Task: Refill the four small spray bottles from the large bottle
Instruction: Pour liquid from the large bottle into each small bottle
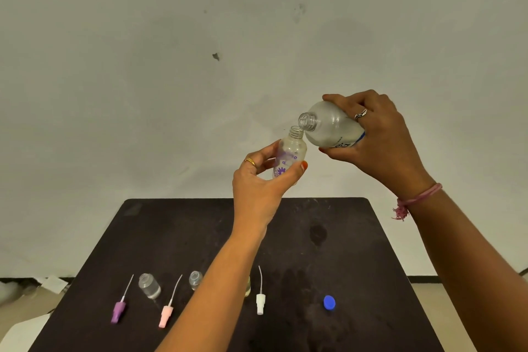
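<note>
Above the dark desk (357, 237), left hand (257, 180) is gripping a small clear spray bottle with purple flowers (288, 154), neck open and raised to catch the pour. Right hand (380, 134) is clasping the large clear plastic bottle (328, 126), tilting its mouth beside that neck. Blue label text is partly hidden, unreadable. Blue cap (329, 302) and spray heads are lying off on the desk.

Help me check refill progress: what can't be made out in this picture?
Head view only:
- Third small bottle: mostly hidden behind the left forearm.
- Liquid level in the flowered bottle: clear contents and the left hand obscure it.
- Large bottle: base and label covered by the right hand.
</note>
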Motion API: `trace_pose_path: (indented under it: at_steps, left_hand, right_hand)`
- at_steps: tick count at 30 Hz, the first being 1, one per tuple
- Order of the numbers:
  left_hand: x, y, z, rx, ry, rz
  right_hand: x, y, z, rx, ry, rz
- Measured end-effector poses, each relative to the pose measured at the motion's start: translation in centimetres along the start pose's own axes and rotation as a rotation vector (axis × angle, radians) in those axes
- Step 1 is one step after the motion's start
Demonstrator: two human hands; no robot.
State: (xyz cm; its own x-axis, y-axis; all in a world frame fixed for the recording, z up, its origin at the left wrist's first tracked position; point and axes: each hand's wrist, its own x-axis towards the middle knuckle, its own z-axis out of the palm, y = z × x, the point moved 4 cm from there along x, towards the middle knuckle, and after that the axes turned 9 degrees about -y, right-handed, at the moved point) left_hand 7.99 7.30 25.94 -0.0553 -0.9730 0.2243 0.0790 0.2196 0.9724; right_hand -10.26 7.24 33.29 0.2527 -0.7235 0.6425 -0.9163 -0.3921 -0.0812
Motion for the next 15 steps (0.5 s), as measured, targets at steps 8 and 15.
trace_pose_path:
  at_steps: [8,15]
  left_hand:
    - [0.08,0.12,0.11,0.006,0.005,0.007]
    - [0.18,0.21,0.21,-0.003,0.001,0.007]
  right_hand:
    - [0.58,0.02,-0.45,-0.075,0.047,-0.087]
    - [0.94,0.12,-0.61,-0.101,0.06,-0.118]
